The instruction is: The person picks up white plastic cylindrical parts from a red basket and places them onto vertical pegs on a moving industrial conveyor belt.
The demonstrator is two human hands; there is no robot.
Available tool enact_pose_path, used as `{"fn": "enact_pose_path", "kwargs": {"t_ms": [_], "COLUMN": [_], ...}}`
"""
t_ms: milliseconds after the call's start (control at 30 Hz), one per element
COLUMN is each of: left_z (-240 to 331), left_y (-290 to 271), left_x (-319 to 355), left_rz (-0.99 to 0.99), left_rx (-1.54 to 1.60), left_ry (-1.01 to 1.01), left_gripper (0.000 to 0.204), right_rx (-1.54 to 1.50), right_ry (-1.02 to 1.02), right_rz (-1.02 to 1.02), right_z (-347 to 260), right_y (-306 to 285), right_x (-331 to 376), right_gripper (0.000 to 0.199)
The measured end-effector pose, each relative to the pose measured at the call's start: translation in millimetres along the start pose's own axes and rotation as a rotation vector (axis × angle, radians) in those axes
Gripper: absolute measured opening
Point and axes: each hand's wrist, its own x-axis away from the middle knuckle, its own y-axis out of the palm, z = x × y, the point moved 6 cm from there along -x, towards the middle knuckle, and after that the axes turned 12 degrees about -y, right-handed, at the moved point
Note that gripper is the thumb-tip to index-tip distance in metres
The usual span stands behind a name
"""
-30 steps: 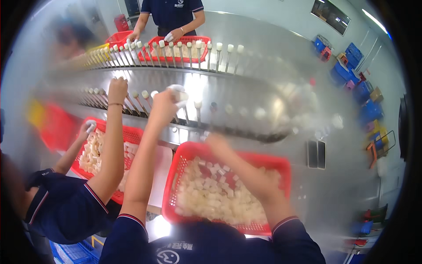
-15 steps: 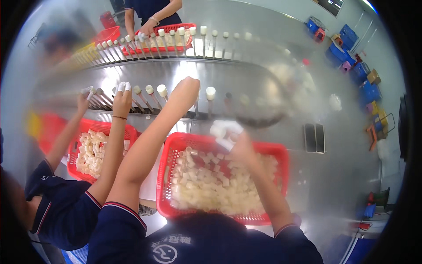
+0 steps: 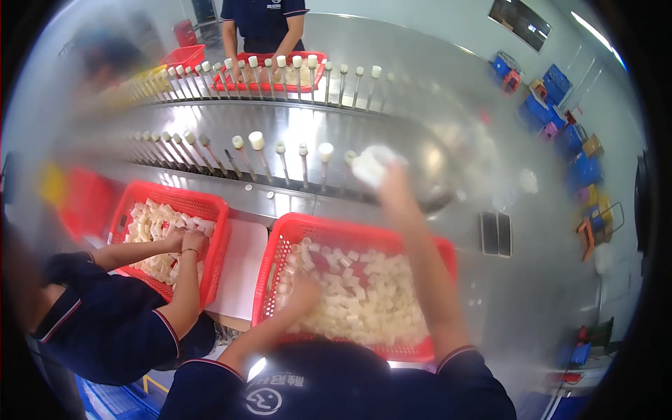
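Observation:
My left hand (image 3: 305, 294) is down in a red plastic basket (image 3: 449, 255), among small cream-white cylindrical pieces (image 3: 360, 308). Its fingers are blurred and partly hidden by the pieces. White coverings show on the fingers of my right hand (image 3: 381, 170), stretched beyond the basket to the near row of upright metal rods. Motion smears this hand, so I cannot tell whether it holds a piece. Beside it stands a rod with a white cylindrical cap (image 3: 325, 152); more capped rods (image 3: 257, 142) continue leftward.
On my left, a co-worker's hands (image 3: 190, 241) are in another red basket (image 3: 218, 210) of similar pieces. Across the metal table (image 3: 392, 35), a person works over a third basket (image 3: 320, 63) behind the far row of rods. Two dark phone-like slabs (image 3: 496, 234) lie to the right.
My left hand has come back from the rods down into the basket. My right hand has risen from over the basket to the rods. The left co-worker's hands have dropped into their basket.

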Motion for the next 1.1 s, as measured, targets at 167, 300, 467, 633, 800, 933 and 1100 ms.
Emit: {"fn": "enact_pose_path", "kwargs": {"t_ms": [167, 300, 467, 633, 800, 933, 1100], "left_z": [4, 3, -2, -11, -45, -59, -75], "left_y": [-5, -14, -20, -13, -36, -83, -168], "left_x": [-2, -1, 7, 6, 2, 5, 18], "left_rz": [-0.057, -0.026, -0.019, -0.135, -0.012, -0.178, -0.171], "left_rx": [0.083, 0.325, 0.362, 0.433, 1.161, 1.919, 2.193], "left_ry": [-0.116, -0.095, -0.065, -0.116, -0.33, -0.286, -0.05], "left_gripper": [0.017, 0.013, 0.012, 0.014, 0.03, 0.028, 0.033], "right_rx": [0.529, 0.594, 0.727, 0.556, 1.08, 0.952, 1.052], "right_ry": [-0.187, -0.27, -0.228, -0.088, -0.725, -0.458, -0.386], "right_rz": [-0.253, -0.34, -0.255, -0.086, 0.149, 0.196, 0.318], "right_z": [-9, -1, 3, 20, 14, 55, 91], "right_y": [9, 24, 13, -6, -4, -34, -62], "right_x": [-43, -57, -59, -52, -20, -4, 15], "right_gripper": [0.039, 0.036, 0.034, 0.032, 0.027, 0.029, 0.031]}}
